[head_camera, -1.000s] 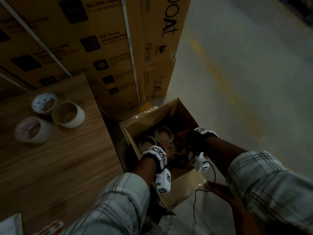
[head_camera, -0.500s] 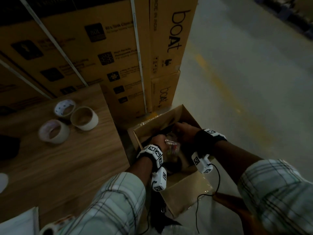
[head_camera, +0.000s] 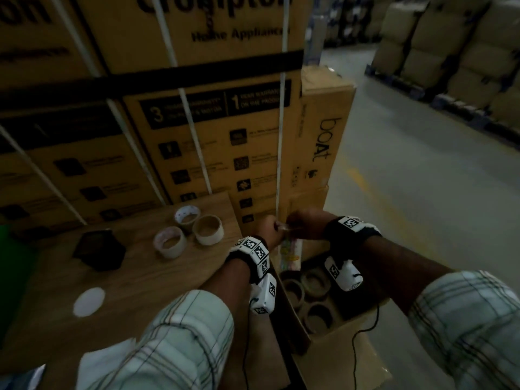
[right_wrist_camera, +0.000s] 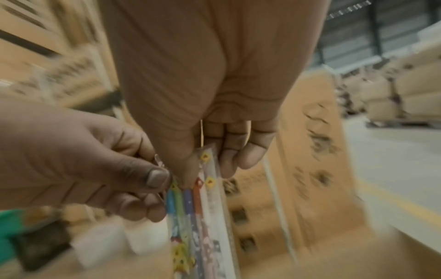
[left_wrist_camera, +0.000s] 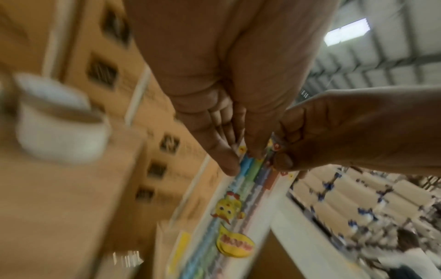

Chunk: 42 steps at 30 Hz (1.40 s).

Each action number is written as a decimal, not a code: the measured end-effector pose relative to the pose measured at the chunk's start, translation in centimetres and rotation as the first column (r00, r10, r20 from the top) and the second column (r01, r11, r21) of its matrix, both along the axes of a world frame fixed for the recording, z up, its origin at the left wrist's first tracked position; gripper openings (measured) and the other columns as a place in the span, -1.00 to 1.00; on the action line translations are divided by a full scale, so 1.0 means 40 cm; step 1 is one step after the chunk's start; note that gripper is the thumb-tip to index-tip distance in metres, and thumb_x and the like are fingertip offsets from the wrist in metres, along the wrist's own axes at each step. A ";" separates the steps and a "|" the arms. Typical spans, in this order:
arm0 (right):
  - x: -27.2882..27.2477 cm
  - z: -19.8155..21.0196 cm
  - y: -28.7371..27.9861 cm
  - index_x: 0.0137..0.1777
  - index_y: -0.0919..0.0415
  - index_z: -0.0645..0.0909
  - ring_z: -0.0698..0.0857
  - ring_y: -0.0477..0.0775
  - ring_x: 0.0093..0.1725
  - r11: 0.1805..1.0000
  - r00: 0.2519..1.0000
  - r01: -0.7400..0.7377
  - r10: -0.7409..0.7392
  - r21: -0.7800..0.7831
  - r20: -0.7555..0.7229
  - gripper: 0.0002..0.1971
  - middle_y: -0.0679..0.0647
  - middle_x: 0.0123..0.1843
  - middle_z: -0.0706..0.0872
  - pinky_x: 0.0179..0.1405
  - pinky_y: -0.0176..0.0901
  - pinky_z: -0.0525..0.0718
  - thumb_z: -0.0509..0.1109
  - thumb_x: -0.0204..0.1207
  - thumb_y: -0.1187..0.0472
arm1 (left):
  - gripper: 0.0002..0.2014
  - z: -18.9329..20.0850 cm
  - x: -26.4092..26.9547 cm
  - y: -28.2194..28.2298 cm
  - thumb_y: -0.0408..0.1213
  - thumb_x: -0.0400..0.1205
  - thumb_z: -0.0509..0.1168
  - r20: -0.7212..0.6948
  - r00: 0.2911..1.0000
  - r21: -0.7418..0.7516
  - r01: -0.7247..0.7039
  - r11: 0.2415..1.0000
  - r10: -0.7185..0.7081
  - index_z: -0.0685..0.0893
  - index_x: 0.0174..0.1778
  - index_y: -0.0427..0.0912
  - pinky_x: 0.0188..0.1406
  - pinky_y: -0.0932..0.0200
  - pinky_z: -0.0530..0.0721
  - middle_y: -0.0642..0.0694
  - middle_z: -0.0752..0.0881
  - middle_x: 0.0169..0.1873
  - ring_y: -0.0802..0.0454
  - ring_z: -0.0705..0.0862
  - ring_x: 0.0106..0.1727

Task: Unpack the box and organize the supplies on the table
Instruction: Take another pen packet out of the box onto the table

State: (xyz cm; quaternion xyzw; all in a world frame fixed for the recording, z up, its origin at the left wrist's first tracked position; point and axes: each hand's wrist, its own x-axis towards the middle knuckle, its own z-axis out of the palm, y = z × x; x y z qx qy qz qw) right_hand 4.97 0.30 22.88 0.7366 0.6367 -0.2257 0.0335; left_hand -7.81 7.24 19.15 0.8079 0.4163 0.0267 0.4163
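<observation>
Both hands hold up a clear packet of colourful pencils [head_camera: 289,250] above the open cardboard box [head_camera: 332,350]. My left hand [head_camera: 270,228] pinches the packet's top edge, and my right hand [head_camera: 302,225] pinches it beside the left. In the left wrist view the packet [left_wrist_camera: 241,205] hangs down with a yellow cartoon sticker. The right wrist view shows the packet [right_wrist_camera: 198,211] between thumb and fingers. Several brown tape rolls [head_camera: 313,281] lie in the box. Three tape rolls [head_camera: 206,229] stand on the wooden table [head_camera: 140,291].
A black flat object [head_camera: 98,250] and a white round lid [head_camera: 89,302] lie on the table. White paper [head_camera: 112,358] sits at its near edge. Large strapped cartons [head_camera: 197,130] rise behind the table and box. Open concrete floor [head_camera: 422,192] lies to the right.
Both hands have come up out of the box, lifting the pencil packet with them. The head view has tilted upward, so the table and stacked cartons show more.
</observation>
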 end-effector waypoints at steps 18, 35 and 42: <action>-1.024 0.154 0.242 0.06 0.18 0.67 0.72 0.24 0.01 0.873 0.922 -0.376 0.387 0.309 0.027 -0.76 0.21 0.04 0.75 -0.08 -0.03 0.64 0.32 0.54 0.06 | -0.90 0.189 -1.093 0.132 -0.34 0.59 0.37 0.123 0.936 0.284 -0.352 0.892 0.330 0.74 -0.08 -0.30 -0.14 0.11 0.59 -0.31 0.76 -0.12 -0.13 0.68 -0.10; -1.373 0.012 0.367 0.02 0.32 0.66 0.64 0.22 -0.06 0.821 0.825 -0.539 0.559 0.190 -0.076 -0.79 0.29 0.01 0.72 -0.30 -0.17 0.45 0.35 0.52 0.19 | -0.81 0.029 -1.477 0.126 -0.36 0.61 0.35 -0.116 0.780 0.235 -0.580 0.780 0.615 0.70 0.12 -0.30 0.12 0.12 0.57 -0.28 0.75 0.11 -0.17 0.69 0.16; -1.434 -0.024 0.385 0.02 0.17 0.68 0.68 0.21 0.05 0.820 0.806 -0.540 0.569 0.189 -0.164 -0.79 0.21 0.05 0.73 -0.05 -0.09 0.58 0.42 0.45 0.10 | -0.76 0.025 -1.509 0.170 -0.32 0.63 0.29 -0.315 0.839 0.275 -0.367 0.889 0.444 0.71 0.19 -0.21 0.23 0.04 0.57 -0.27 0.73 0.20 -0.22 0.67 0.23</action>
